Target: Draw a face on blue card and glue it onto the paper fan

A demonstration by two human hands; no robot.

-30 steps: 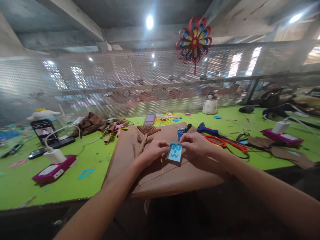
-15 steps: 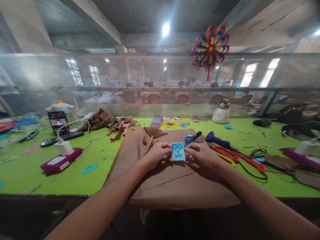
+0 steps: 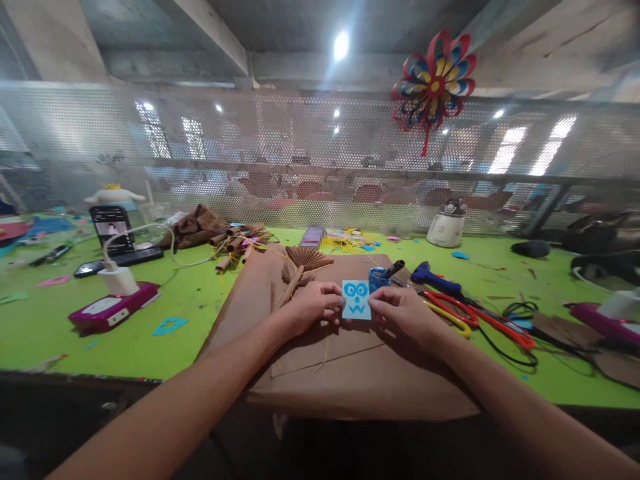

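A small blue paper card (image 3: 357, 299) with an owl-like face is pinched upright between the left hand (image 3: 311, 308) and the right hand (image 3: 400, 311) — fingertips closed on either edge — just above a sheet of brown paper (image 3: 345, 363). Just beyond, a blue cup (image 3: 379, 277) holds a black marker (image 3: 394, 268). The green table (image 3: 190, 307) runs back to a perforated metal screen (image 3: 280, 153) — a paper pinwheel (image 3: 434, 83) hangs there.

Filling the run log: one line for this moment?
left hand: holds blue card | right hand: holds blue card | under: brown paper
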